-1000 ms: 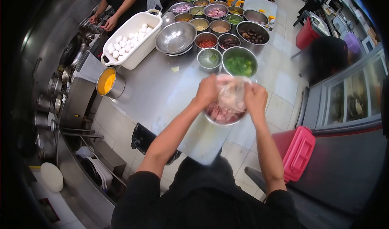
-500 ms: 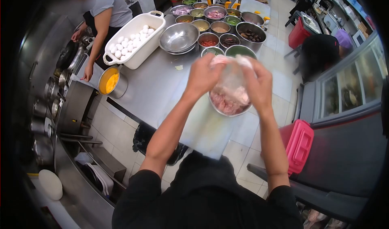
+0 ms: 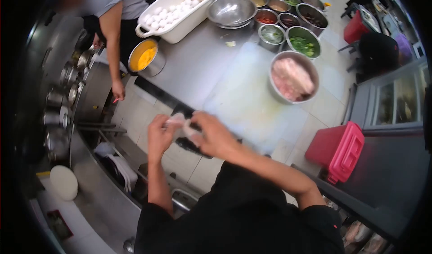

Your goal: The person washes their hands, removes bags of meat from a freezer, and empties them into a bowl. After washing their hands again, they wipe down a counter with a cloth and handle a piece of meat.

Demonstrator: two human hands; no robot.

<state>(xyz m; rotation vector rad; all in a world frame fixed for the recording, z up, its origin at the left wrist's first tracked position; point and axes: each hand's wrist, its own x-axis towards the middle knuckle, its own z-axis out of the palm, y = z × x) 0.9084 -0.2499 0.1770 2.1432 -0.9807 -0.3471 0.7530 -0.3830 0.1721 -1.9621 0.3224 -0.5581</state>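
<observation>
My left hand (image 3: 161,136) and my right hand (image 3: 210,135) both grip a crumpled, clear plastic bag (image 3: 178,120), slightly blurred. They hold it past the table's near edge, over something black on the floor side (image 3: 191,147) that is mostly hidden. Off to the right, a metal bowl (image 3: 280,93) of raw pink meat (image 3: 292,78) stands on a white cutting board (image 3: 245,92). A pale block of meat lies on top of the looser pieces.
Metal pots of greens (image 3: 302,46) and other ingredients line the far side. A white tub of eggs (image 3: 173,37), stacked metal bowls (image 3: 231,12) and a pot of yellow liquid (image 3: 146,59) stand leftward. A co-worker's arm (image 3: 112,42) reaches down there. A red bin (image 3: 335,148) stands right.
Both hands have moved left and toward me, away from the meat bowl, taking the plastic bag along. The meat is now in the bowl. My view has shifted too.
</observation>
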